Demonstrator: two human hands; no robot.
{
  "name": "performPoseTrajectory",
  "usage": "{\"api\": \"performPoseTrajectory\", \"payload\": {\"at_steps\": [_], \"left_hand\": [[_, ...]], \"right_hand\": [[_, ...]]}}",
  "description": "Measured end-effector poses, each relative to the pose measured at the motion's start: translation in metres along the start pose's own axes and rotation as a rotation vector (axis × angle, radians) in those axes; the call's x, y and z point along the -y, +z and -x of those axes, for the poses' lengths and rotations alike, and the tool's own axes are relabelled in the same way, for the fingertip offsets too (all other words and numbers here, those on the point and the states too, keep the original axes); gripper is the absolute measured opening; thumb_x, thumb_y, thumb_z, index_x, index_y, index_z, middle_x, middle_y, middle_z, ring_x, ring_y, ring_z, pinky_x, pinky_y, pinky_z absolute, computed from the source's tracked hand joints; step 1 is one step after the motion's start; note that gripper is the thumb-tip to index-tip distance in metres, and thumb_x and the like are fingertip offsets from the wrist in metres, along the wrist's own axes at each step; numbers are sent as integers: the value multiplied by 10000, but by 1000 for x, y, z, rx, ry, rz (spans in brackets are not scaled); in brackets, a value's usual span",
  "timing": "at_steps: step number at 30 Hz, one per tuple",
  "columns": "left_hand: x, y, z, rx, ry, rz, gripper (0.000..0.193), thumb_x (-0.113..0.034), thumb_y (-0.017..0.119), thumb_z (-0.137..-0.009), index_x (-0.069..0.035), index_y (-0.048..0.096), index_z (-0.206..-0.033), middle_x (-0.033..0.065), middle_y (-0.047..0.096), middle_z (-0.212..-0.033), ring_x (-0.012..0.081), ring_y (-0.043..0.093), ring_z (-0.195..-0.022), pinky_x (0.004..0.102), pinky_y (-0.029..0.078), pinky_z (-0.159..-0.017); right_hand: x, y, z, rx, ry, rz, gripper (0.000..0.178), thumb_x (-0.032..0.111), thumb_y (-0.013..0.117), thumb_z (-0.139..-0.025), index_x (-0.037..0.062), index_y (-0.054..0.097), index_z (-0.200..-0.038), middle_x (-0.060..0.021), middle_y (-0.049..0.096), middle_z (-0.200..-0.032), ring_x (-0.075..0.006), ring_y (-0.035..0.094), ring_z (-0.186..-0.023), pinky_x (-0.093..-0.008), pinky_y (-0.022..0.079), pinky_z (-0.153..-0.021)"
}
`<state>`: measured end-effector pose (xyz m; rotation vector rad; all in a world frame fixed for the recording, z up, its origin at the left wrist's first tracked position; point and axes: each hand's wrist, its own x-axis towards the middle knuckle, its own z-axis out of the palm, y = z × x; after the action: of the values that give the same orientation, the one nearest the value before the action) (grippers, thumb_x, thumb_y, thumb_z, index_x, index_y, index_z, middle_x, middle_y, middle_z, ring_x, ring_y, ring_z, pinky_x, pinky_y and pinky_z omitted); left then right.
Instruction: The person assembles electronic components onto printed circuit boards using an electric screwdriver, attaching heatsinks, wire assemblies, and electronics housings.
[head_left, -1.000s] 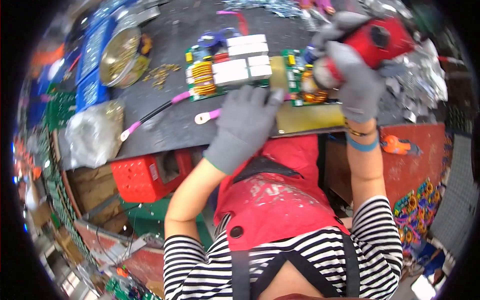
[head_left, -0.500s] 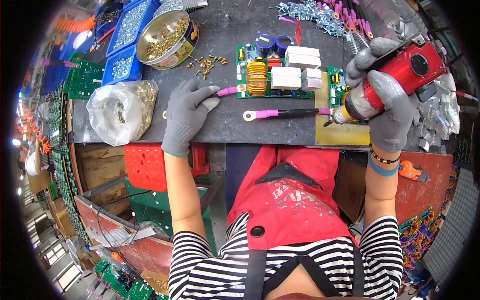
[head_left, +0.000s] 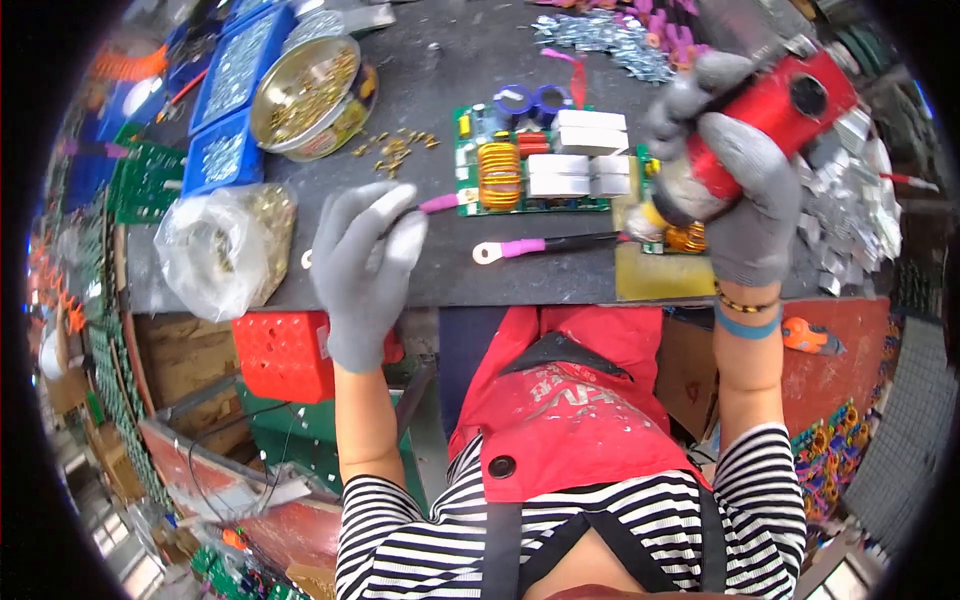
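My right hand (head_left: 745,180), gloved in grey, grips a red power driver (head_left: 780,120); its blurred nose points down-left over a second circuit board (head_left: 684,238). My left hand (head_left: 365,265), also gloved, hovers over a black cable with a pink sleeve (head_left: 440,203), fingers apart and partly covering it. That cable's pink end meets the lower left corner of a green circuit board (head_left: 590,203) carrying a copper coil (head_left: 499,176), white blocks and two blue capacitors (head_left: 514,100). Below lies another black cable (head_left: 580,242) with a ring terminal at its left end.
Brass screws (head_left: 395,150) lie loose beside a round tin (head_left: 312,100) of them. Blue bins (head_left: 226,155) of small metal parts and a plastic bag (head_left: 215,250) stand left. Metal clips (head_left: 610,45) and pink-sleeved cables are heaped behind; metal brackets (head_left: 850,200) pile up right.
My left hand has lifted off the cable and drawn slightly toward me, its fingers spreading. The driver has shifted a little left and up in the picture; the whole view has moved slightly.
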<state>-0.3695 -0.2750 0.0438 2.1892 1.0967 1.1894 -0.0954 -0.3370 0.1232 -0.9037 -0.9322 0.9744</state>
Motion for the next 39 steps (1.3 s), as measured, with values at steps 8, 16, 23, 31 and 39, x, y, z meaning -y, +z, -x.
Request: {"api": "performPoseTrajectory", "payload": {"at_steps": [8,16,23,31,39], "left_hand": [[-85,36,-18,360,-131,667,698,-200,769,-774,17,422,-1340,110,571,-1193,172,577,-1056,322,463,-908],[-107,30,-18,280,-292,793,588,-133,730,-806,18,451,-1302,86,602,-1095,157,577,-1023,303,447,-912],[-102,28,-12,329,-273,773,558,-116,718,-797,8,468,-1281,84,610,-1103,149,582,-1012,304,451,-894],[-95,27,-12,262,-193,789,570,-143,726,-806,8,467,-1291,93,603,-1102,154,575,-1009,311,446,-901],[-3,-31,-29,200,13,12,518,-308,723,-790,-62,595,-1228,185,630,-1041,330,614,-1010,405,471,-867]], "right_hand": [[15,50,2,132,66,214,368,149,701,-824,7,556,-1130,-70,606,-732,-134,574,-543,-296,477,-497],[43,34,6,1,-630,942,255,246,597,-922,17,523,-836,-134,523,-683,-309,543,-568,-383,415,-534],[77,35,6,118,-915,1417,244,290,640,-865,68,538,-860,-88,522,-762,-278,555,-692,-363,459,-621],[56,44,4,-20,-406,619,612,209,928,-547,9,555,-989,-67,614,-963,-216,639,-875,-337,534,-783],[2,72,-33,124,-159,-8,321,-21,578,-793,45,513,-1100,-92,595,-929,-220,614,-798,-366,525,-744]]}}
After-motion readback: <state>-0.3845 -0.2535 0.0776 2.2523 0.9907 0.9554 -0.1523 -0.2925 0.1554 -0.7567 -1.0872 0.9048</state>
